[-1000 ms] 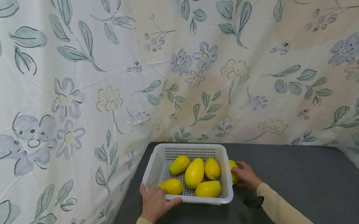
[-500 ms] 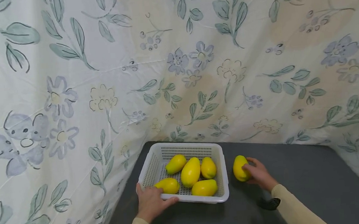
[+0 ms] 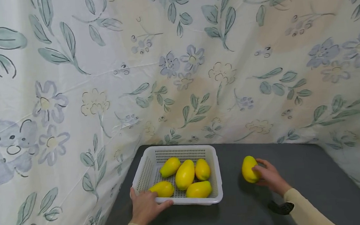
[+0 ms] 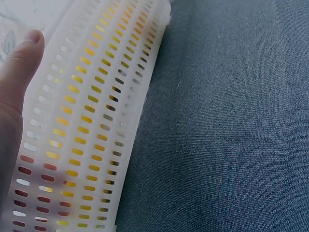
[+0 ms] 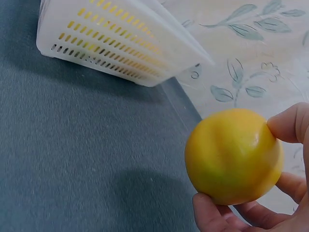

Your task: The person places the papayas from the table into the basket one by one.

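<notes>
In the head view, my right hand holds a yellow papaya to the right of the white plastic basket. The right wrist view shows thumb and fingertips around this papaya, its rounded end facing the camera. A shadow lies on the table below it. My left hand grips the basket's near left rim, fingers over the inside and thumb along the edge. Through the slots in the left wrist view, parts of the fingers show behind the basket wall. Several more papayas lie inside; one is right beside the left fingers.
A dark grey cloth-covered table carries the basket and extends to the right. Behind and to the left hangs a white curtain printed with leaves and flowers. A black band sits at my right wrist.
My right hand has carried the papaya from beside the basket's right wall farther right, away from it. My left hand has stayed on the rim. The head view has shifted slightly right.
</notes>
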Motion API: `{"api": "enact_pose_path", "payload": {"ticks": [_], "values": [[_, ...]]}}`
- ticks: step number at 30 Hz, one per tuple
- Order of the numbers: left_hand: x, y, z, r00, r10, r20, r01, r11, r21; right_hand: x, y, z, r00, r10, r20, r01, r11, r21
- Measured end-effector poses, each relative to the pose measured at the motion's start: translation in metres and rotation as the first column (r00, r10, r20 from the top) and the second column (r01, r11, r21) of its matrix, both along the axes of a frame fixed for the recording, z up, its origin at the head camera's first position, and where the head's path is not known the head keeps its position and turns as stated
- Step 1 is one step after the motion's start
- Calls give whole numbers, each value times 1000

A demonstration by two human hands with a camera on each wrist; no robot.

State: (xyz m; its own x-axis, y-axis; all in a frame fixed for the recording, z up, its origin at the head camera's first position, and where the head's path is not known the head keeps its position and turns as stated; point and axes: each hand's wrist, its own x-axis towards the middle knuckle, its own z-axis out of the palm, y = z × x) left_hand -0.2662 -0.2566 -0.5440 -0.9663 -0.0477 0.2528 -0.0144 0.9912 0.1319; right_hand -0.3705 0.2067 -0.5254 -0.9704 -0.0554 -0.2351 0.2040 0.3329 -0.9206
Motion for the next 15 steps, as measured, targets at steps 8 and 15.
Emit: {"api": "enact_pose_path", "payload": {"ticks": [8,15], "values": [[0,-2,-1,999,22,41,-23,999,31,2,9,-2,1000,-18,4,17,1000,13],[0,-1,-4,999,12,32,-13,999,31,2,6,3,1000,-20,6,20,1000,18]]}}
